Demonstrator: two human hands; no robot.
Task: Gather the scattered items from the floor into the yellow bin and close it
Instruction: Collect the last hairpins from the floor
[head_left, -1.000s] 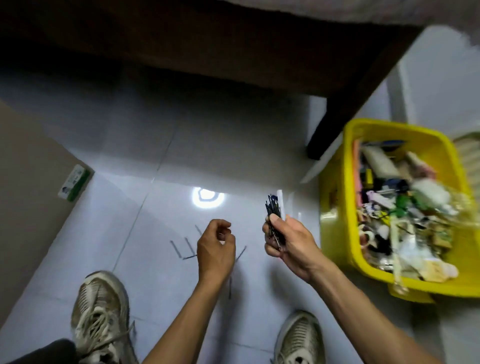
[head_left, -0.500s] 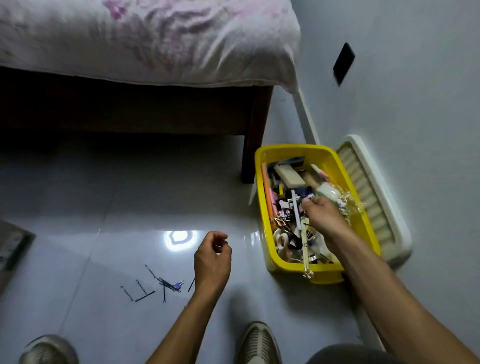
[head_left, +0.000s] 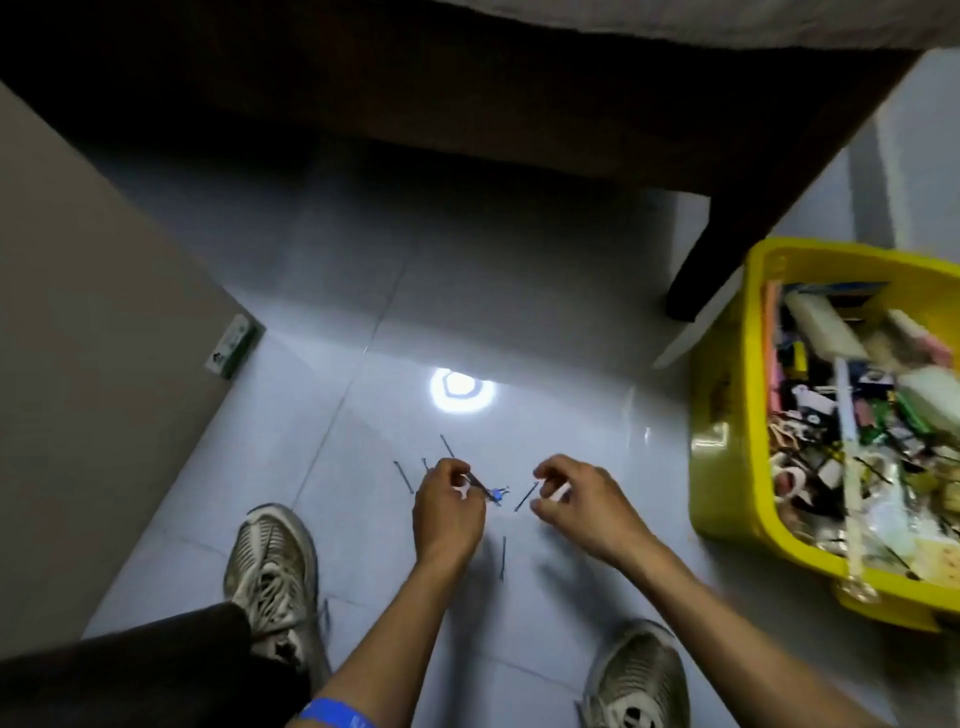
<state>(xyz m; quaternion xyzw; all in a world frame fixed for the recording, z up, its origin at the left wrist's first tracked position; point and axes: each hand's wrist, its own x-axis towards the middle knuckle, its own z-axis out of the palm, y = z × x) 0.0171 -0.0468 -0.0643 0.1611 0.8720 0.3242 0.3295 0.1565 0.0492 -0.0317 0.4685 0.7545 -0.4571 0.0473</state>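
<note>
Several thin dark hair pins lie scattered on the grey floor tiles, one (head_left: 402, 475) to the left of my hands and another (head_left: 503, 558) just below them. My left hand (head_left: 449, 512) pinches a small bunch of pins (head_left: 485, 489) with a blue bit at its end. My right hand (head_left: 576, 501) hovers low beside it, curled fingertips at the upper end of one pin (head_left: 525, 496); whether they grip it is unclear. The yellow bin (head_left: 722, 467) stands open at the right, packed with mixed small items. No lid is in view.
A dark bed frame with its leg (head_left: 727, 249) stands behind the bin. A brown panel (head_left: 78, 364) with a small green-white box (head_left: 231, 347) at its corner bounds the left. My shoes (head_left: 270, 566) (head_left: 639, 680) flank my arms. A lamp glare (head_left: 460, 389) shines on the tiles.
My right hand put its bunch of pins and a white stick into the bin and came back to the floor pins. My left hand dropped down and took up some pins.
</note>
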